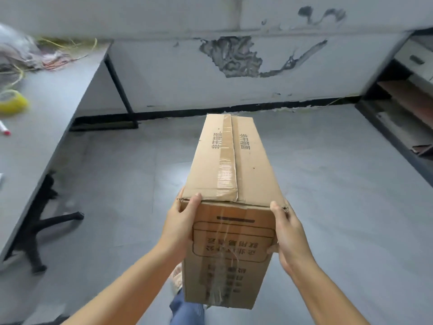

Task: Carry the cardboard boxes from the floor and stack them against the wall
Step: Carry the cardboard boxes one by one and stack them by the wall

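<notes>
A long brown cardboard box [234, 165] with tape along its top seam and printed characters is held off the floor in the middle of the view, pointing away from me towards the wall [178, 73]. My left hand [180, 224] grips the box's near left corner, thumb on the top edge. My right hand [290, 233] clasps the near right corner, fingers wrapped onto the front face. The box's underside is hidden. No other cardboard box of this kind shows on the floor.
A grey desk [46, 118] runs along the left, bearing a yellow tape roll [13, 102], a marker and tangled wires. A black chair base [46, 219] stands under it. A dark shelf unit [403, 95] fills the right. The wall has peeling plaster. Grey floor [339, 184] lies ahead.
</notes>
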The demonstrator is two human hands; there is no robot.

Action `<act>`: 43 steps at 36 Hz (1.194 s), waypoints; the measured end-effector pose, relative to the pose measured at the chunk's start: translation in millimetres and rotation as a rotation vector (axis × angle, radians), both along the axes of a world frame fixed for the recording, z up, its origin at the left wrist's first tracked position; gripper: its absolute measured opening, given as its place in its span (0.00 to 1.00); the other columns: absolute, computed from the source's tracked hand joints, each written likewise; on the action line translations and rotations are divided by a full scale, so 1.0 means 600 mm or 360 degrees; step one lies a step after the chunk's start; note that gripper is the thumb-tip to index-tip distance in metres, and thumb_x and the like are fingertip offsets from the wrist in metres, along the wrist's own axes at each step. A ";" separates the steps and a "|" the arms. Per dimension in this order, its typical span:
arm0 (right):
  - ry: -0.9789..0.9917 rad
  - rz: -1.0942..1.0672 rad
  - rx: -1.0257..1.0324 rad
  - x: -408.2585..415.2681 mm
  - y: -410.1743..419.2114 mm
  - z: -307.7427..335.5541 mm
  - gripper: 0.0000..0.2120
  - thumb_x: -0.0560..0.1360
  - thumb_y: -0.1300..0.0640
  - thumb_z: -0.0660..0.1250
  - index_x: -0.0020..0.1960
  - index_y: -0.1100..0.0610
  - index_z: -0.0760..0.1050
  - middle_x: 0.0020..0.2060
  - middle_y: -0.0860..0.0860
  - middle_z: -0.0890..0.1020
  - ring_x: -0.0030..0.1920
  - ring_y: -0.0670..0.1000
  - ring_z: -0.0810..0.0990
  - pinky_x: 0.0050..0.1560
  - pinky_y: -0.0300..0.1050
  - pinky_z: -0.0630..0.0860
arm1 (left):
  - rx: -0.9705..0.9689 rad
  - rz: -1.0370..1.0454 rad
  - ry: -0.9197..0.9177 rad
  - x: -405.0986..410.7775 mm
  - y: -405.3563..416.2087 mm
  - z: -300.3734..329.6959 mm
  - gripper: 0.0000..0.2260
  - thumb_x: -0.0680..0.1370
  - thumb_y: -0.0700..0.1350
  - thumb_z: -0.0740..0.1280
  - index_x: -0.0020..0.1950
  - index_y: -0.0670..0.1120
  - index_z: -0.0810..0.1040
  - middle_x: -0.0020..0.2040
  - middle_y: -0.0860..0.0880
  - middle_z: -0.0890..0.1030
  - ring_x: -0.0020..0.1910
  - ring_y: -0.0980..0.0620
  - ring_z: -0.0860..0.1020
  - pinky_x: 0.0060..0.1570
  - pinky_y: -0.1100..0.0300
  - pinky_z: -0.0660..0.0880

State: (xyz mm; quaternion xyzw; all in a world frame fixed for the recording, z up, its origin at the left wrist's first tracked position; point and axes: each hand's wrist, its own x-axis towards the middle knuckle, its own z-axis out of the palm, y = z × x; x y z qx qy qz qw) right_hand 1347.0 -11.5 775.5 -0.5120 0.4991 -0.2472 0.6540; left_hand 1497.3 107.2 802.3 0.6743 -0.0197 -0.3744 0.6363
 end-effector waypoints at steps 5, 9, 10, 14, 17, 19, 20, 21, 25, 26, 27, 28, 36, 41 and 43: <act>-0.0031 0.0054 0.0058 0.173 -0.034 0.005 0.16 0.80 0.48 0.59 0.67 0.43 0.70 0.55 0.48 0.82 0.55 0.51 0.81 0.38 0.42 0.73 | 0.0048 0.0018 0.0030 0.167 -0.024 0.010 0.13 0.80 0.51 0.63 0.64 0.55 0.74 0.46 0.55 0.82 0.36 0.60 0.82 0.23 0.66 0.73; -0.0032 0.0095 0.0099 0.304 -0.059 0.014 0.17 0.80 0.47 0.59 0.67 0.46 0.70 0.56 0.50 0.82 0.56 0.52 0.81 0.52 0.56 0.78 | 0.0058 0.0023 -0.0032 0.295 -0.047 0.027 0.14 0.80 0.50 0.63 0.66 0.54 0.73 0.46 0.55 0.82 0.33 0.61 0.81 0.22 0.66 0.73; -0.0031 0.0112 0.0108 0.335 -0.067 0.014 0.17 0.79 0.46 0.59 0.67 0.46 0.71 0.55 0.50 0.82 0.55 0.52 0.81 0.56 0.60 0.77 | 0.0064 0.0033 -0.0045 0.325 -0.054 0.029 0.16 0.80 0.50 0.63 0.67 0.53 0.73 0.47 0.55 0.82 0.34 0.60 0.81 0.24 0.63 0.76; -0.0026 0.0166 0.0094 0.434 -0.106 0.015 0.15 0.80 0.46 0.58 0.66 0.44 0.70 0.54 0.48 0.83 0.55 0.52 0.81 0.55 0.58 0.77 | 0.0071 0.0105 -0.0072 0.419 -0.087 0.030 0.15 0.80 0.50 0.63 0.67 0.54 0.73 0.44 0.58 0.82 0.34 0.60 0.81 0.27 0.58 0.79; -0.0030 0.0206 0.0097 0.501 -0.147 0.011 0.18 0.80 0.45 0.58 0.69 0.43 0.68 0.57 0.48 0.82 0.56 0.52 0.81 0.58 0.60 0.76 | 0.0049 0.0145 -0.0066 0.478 -0.121 0.027 0.12 0.80 0.49 0.63 0.64 0.53 0.73 0.41 0.59 0.82 0.32 0.64 0.81 0.22 0.69 0.71; -0.0016 0.0252 0.0087 0.548 -0.183 0.008 0.19 0.79 0.45 0.58 0.70 0.43 0.67 0.58 0.48 0.81 0.57 0.52 0.80 0.59 0.64 0.75 | 0.0037 0.0184 -0.0047 0.518 -0.148 0.024 0.13 0.81 0.48 0.62 0.65 0.53 0.73 0.42 0.58 0.82 0.31 0.64 0.80 0.22 0.70 0.71; -0.0017 0.0276 0.0089 0.570 -0.200 0.007 0.19 0.80 0.46 0.58 0.70 0.43 0.67 0.57 0.48 0.81 0.57 0.52 0.80 0.59 0.64 0.75 | 0.0030 0.0210 -0.0040 0.537 -0.161 0.022 0.12 0.81 0.48 0.62 0.65 0.53 0.73 0.41 0.58 0.82 0.31 0.64 0.80 0.22 0.70 0.71; -0.0029 0.0305 0.0089 0.592 -0.218 0.006 0.18 0.80 0.46 0.58 0.70 0.44 0.67 0.57 0.47 0.82 0.56 0.51 0.81 0.58 0.63 0.76 | 0.0024 0.0234 -0.0039 0.554 -0.175 0.020 0.11 0.81 0.47 0.62 0.63 0.53 0.73 0.39 0.58 0.83 0.30 0.64 0.80 0.21 0.70 0.70; -0.0036 0.0443 0.0088 0.682 -0.292 0.013 0.16 0.81 0.48 0.56 0.68 0.43 0.69 0.54 0.47 0.82 0.53 0.50 0.82 0.46 0.52 0.78 | 0.0046 0.0329 -0.0046 0.622 -0.233 0.007 0.11 0.81 0.50 0.62 0.62 0.53 0.74 0.44 0.57 0.83 0.35 0.62 0.81 0.24 0.68 0.72; -0.0027 0.0463 0.0091 0.704 -0.309 0.016 0.16 0.81 0.48 0.56 0.68 0.43 0.69 0.55 0.47 0.82 0.53 0.50 0.81 0.46 0.51 0.77 | 0.0047 0.0347 -0.0046 0.639 -0.246 0.006 0.12 0.81 0.51 0.62 0.64 0.53 0.73 0.47 0.57 0.83 0.39 0.61 0.82 0.27 0.67 0.73; -0.0019 0.0485 0.0086 0.725 -0.326 0.018 0.16 0.81 0.48 0.56 0.68 0.43 0.69 0.55 0.47 0.82 0.54 0.50 0.81 0.46 0.51 0.77 | 0.0044 0.0368 -0.0040 0.657 -0.259 0.003 0.14 0.80 0.52 0.62 0.65 0.55 0.73 0.50 0.56 0.83 0.44 0.58 0.82 0.31 0.64 0.75; -0.0008 0.0504 0.0083 0.747 -0.342 0.019 0.16 0.81 0.49 0.56 0.68 0.43 0.69 0.55 0.47 0.82 0.54 0.50 0.81 0.45 0.50 0.77 | 0.0043 0.0399 -0.0022 0.675 -0.271 0.001 0.15 0.80 0.53 0.62 0.67 0.56 0.72 0.53 0.56 0.83 0.49 0.56 0.82 0.37 0.61 0.77; 0.0071 0.0588 0.0103 0.911 -0.422 0.018 0.15 0.81 0.52 0.56 0.66 0.43 0.71 0.50 0.45 0.83 0.46 0.46 0.82 0.36 0.43 0.75 | 0.0025 0.0546 0.0091 0.821 -0.341 -0.023 0.18 0.79 0.54 0.63 0.69 0.60 0.70 0.55 0.57 0.82 0.50 0.56 0.81 0.40 0.56 0.76; 0.0147 0.0551 0.0112 1.017 -0.435 -0.020 0.15 0.81 0.51 0.56 0.66 0.42 0.71 0.53 0.45 0.83 0.52 0.49 0.82 0.43 0.48 0.76 | 0.0056 0.0502 0.0141 0.937 -0.362 -0.070 0.17 0.79 0.53 0.63 0.68 0.58 0.71 0.54 0.55 0.83 0.50 0.54 0.82 0.40 0.58 0.76; 0.0188 0.0508 0.0118 1.060 -0.435 -0.038 0.15 0.81 0.50 0.56 0.67 0.41 0.70 0.54 0.46 0.82 0.53 0.50 0.82 0.42 0.47 0.75 | 0.0088 0.0460 0.0182 0.988 -0.364 -0.092 0.17 0.79 0.54 0.64 0.69 0.59 0.71 0.53 0.56 0.83 0.51 0.55 0.82 0.41 0.57 0.77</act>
